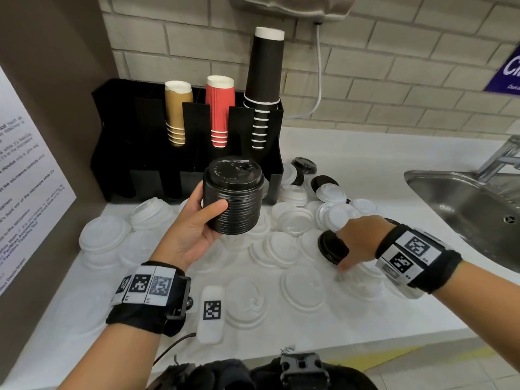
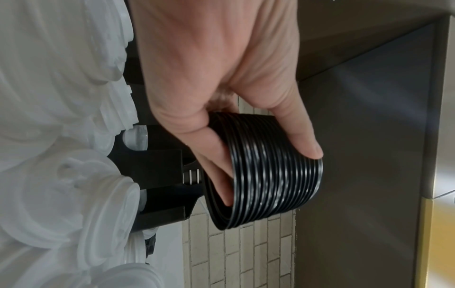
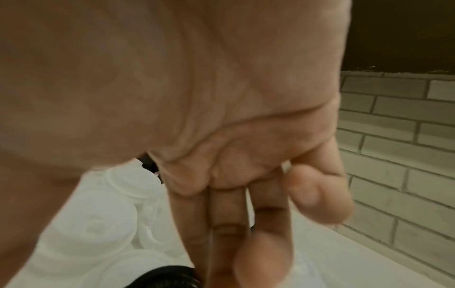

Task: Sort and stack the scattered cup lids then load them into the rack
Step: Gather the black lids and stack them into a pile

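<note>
My left hand (image 1: 206, 213) holds a tall stack of black cup lids (image 1: 233, 197) upright above the counter, just in front of the black rack (image 1: 146, 164). In the left wrist view, thumb and fingers curl round the black lid stack (image 2: 268, 175). My right hand (image 1: 347, 247) reaches down at the right and pinches a tilted black lid (image 1: 329, 247) among the white lids (image 1: 281, 247). The right wrist view is blurred: fingers (image 3: 226, 224) point down at the black lid (image 3: 167, 276). Two more black lids (image 1: 305, 164) lie beside the rack.
The rack holds gold, red and black paper cup stacks (image 1: 219, 111). White lids cover most of the white counter (image 1: 408, 153). A steel sink (image 1: 464, 209) and tap (image 1: 501, 156) stand at the right. A white tag block (image 1: 211, 313) lies near the front edge. A wall panel closes the left.
</note>
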The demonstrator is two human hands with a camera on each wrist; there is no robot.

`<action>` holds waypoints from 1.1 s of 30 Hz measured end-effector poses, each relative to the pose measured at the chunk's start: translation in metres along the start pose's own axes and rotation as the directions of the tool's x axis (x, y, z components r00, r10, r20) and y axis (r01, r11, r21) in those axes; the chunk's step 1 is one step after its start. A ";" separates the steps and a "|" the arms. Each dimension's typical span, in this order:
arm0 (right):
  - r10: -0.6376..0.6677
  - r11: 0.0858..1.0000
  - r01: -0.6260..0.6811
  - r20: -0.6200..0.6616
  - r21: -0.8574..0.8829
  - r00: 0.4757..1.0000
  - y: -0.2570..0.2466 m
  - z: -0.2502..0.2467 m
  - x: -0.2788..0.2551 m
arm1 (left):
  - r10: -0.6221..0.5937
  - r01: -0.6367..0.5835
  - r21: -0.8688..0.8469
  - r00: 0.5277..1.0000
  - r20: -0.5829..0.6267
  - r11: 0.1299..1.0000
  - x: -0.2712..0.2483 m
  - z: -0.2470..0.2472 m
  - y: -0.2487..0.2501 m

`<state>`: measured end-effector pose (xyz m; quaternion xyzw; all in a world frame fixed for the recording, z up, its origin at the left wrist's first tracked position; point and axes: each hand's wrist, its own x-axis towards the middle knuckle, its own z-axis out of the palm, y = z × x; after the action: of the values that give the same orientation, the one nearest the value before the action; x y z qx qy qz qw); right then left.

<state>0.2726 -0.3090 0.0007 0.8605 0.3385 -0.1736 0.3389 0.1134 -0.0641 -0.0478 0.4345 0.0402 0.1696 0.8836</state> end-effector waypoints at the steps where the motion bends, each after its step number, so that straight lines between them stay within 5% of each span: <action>1: 0.001 1.000 -0.001 -0.015 0.010 1.000 0.000 0.001 0.003 | -0.001 0.001 0.006 1.000 -0.002 1.000 0.000 0.000 0.000; 10: -0.045 0.993 0.039 0.047 0.113 0.998 -0.002 0.011 0.028 | 0.016 -0.014 0.059 0.999 -0.035 0.998 -0.003 -0.007 0.001; 17: -0.121 0.934 0.173 -0.177 0.314 0.977 0.007 -0.008 0.030 | 0.032 -0.029 0.067 0.999 -0.043 0.997 -0.003 -0.010 0.002; 21: -0.166 0.792 0.344 -0.365 0.504 0.916 0.016 -0.035 0.024 | 0.019 -0.016 0.052 0.998 -0.052 0.998 -0.002 -0.008 -0.001; 25: -0.099 0.536 0.567 -0.621 0.625 0.778 0.016 -0.058 0.018 | 0.001 0.002 0.040 0.998 -0.058 0.999 -0.001 -0.004 -0.003; 29: -0.102 0.143 0.719 -0.713 0.680 0.694 0.002 -0.071 0.009 | -0.022 0.024 0.031 0.998 -0.052 0.999 -0.001 -0.001 -0.007; 33: -0.177 0.009 0.774 -0.761 0.633 0.624 -0.014 -0.077 0.005 | -0.054 0.054 0.091 0.999 0.000 0.994 -0.003 0.005 -0.012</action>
<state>0.2718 -0.2448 0.0460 0.7008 0.5108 -0.2303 -0.4415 0.1149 -0.0757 -0.0548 0.4731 0.0582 0.1432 0.8673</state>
